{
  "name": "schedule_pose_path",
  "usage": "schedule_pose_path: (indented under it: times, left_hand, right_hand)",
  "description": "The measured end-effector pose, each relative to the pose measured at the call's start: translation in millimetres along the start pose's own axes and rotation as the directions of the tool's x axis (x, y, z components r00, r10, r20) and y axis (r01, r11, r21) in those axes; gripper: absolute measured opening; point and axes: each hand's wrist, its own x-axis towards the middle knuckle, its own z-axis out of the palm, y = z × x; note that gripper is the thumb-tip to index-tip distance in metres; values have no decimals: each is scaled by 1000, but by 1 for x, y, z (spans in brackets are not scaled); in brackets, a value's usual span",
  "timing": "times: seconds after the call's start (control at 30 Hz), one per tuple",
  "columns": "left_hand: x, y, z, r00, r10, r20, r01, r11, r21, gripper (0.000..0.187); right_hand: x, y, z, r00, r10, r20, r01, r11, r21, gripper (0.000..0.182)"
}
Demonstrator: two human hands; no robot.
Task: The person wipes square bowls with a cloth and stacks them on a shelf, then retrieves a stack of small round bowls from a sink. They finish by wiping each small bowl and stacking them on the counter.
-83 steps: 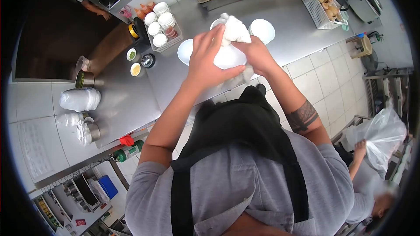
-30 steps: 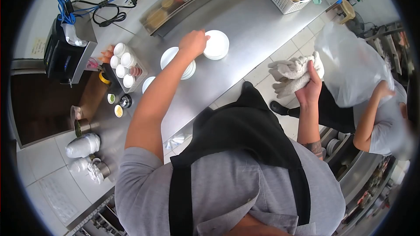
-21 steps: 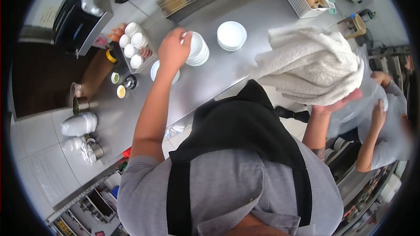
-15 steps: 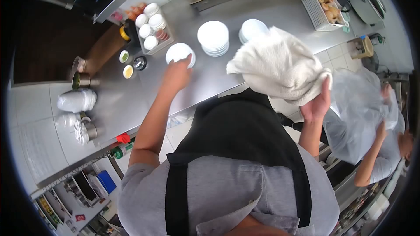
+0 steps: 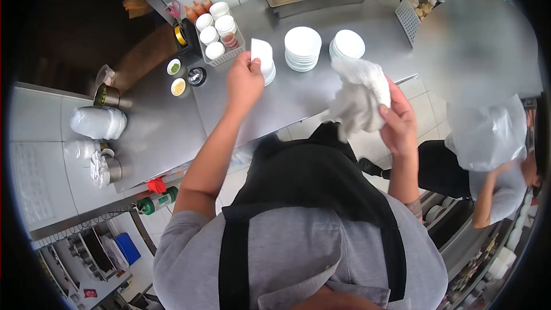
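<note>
My left hand (image 5: 245, 80) pinches a small white dish (image 5: 262, 50), tipped up on its edge. Just below that dish stands a short stack of white dishes (image 5: 270, 74) on the steel counter. A white cloth (image 5: 360, 89) hangs bunched from my right hand (image 5: 400, 119), whose fingers are closed on it in front of the counter edge. Two further stacks of white dishes, a taller middle one (image 5: 302, 46) and a right one (image 5: 348, 44), stand beyond the cloth.
A basket (image 5: 225, 56) of white cups and sauce bottles (image 5: 198, 8) sit at the back left. Two small bowls, one with green bits (image 5: 174, 67), one yellow (image 5: 178, 86), lie nearby. At right a co-worker (image 5: 493, 192) holds a clear plastic bag (image 5: 488, 138); a blurred patch covers the area above.
My left hand has lifted a dish from the left stack and tilted it. The cloth, spread wide before, is now bunched smaller and nearer my right hand. The co-worker's bag has shifted.
</note>
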Motion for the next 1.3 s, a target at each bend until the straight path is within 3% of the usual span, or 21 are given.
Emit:
schedule_pose_path:
  times: [0.07, 0.1, 0.13, 0.23, 0.27, 0.3, 0.33, 0.4, 0.47, 0.5, 0.67, 0.73, 0.8, 0.87, 1.03, 1.07, 1.1, 1.13, 1.17, 1.2, 1.3]
  left_hand:
    - [-17, 36, 1, 995, -81, 64, 103, 770, -629, 18]
    - [-31, 60, -2, 997, 6, 83, 42, 826, -562, 19]
    - [-49, 84, -4, 991, 85, 102, -25, 872, -489, 21]
    - [-83, 131, 3, 975, 221, -14, -172, 714, -678, 21]
    - [-81, 133, 3, 959, 278, -47, -242, 725, -645, 21]
    - [-77, 130, 0, 919, 384, -92, -363, 729, -580, 22]
    - [-72, 125, -4, 864, 488, -120, -476, 719, -506, 22]
    - [-63, 109, -17, 723, 690, 8, -612, 646, -455, 25]
    - [-44, 93, -33, 499, 856, 136, -730, 500, -466, 26]
    - [-40, 87, -43, 496, 845, 200, -716, 528, -456, 27]
    - [-37, 80, -41, 646, 761, 63, -646, 589, -486, 32]
    - [-45, 89, -27, 743, 621, -249, -649, 578, -494, 32]
    - [-41, 75, 3, 730, 542, -416, -680, 520, -517, 32]
    - [-33, 85, 12, 832, 372, -412, -555, 546, -627, 49]
    - [-16, 109, 22, 984, 122, -132, -172, 422, -890, 47]
    - [-12, 111, 18, 993, 47, 104, 93, 187, -978, 42]
    - [-10, 112, 17, 938, 24, 346, 346, -68, -936, 38]
    - [-8, 114, 20, 934, 34, 356, 358, -62, -932, 38]
    - [-8, 116, 25, 874, 7, 487, 484, -124, -866, 37]
    - [-7, 118, 31, 795, -12, 606, 594, -188, -782, 36]
    - [-2, 120, 60, 827, -144, 543, 538, -75, -839, 39]
  right_hand:
    - [6, 16, 31, 977, -197, 82, 213, 926, -312, 61]
    - [17, 24, 40, 912, -316, 261, 410, 710, -573, 61]
    - [30, 28, 52, 810, -368, 457, 565, 285, -774, 59]
    - [70, 64, 63, 659, -584, 475, 709, 271, -651, 52]
    - [74, 63, 70, 851, -499, 167, 518, 739, -432, 48]
    - [80, 62, 73, 976, -211, -52, 209, 977, -37, 45]
    - [89, 66, 67, 1000, 17, -18, -11, 953, 301, 45]
    - [89, 32, 74, 938, 277, 211, -344, 828, 442, 47]
    - [93, 30, 57, 857, 414, 307, -511, 758, 405, 48]
    - [96, 44, 32, 820, 470, 327, -566, 750, 343, 47]
    - [85, 43, 48, 823, 521, 225, -553, 826, 111, 42]
    - [88, 50, 50, 899, 398, 185, -329, 890, -316, 36]
    - [83, 37, 75, 950, 290, 112, -177, 801, -573, 32]
    - [78, 41, 89, 999, 39, 12, -28, 862, -506, 35]
    - [66, 44, 95, 986, 16, 163, 49, 920, -389, 46]
    - [66, 45, 86, 990, 4, 140, 50, 923, -381, 46]
    - [67, 44, 75, 950, -16, 310, 179, 845, -504, 48]
    - [70, 44, 63, 880, -1, 475, 320, 739, -592, 49]
    - [73, 46, 54, 903, 170, 394, 151, 733, -664, 55]
    - [73, 47, 46, 909, 162, 384, 149, 735, -662, 55]
    - [75, 46, 37, 975, 116, 191, -15, 887, -462, 54]
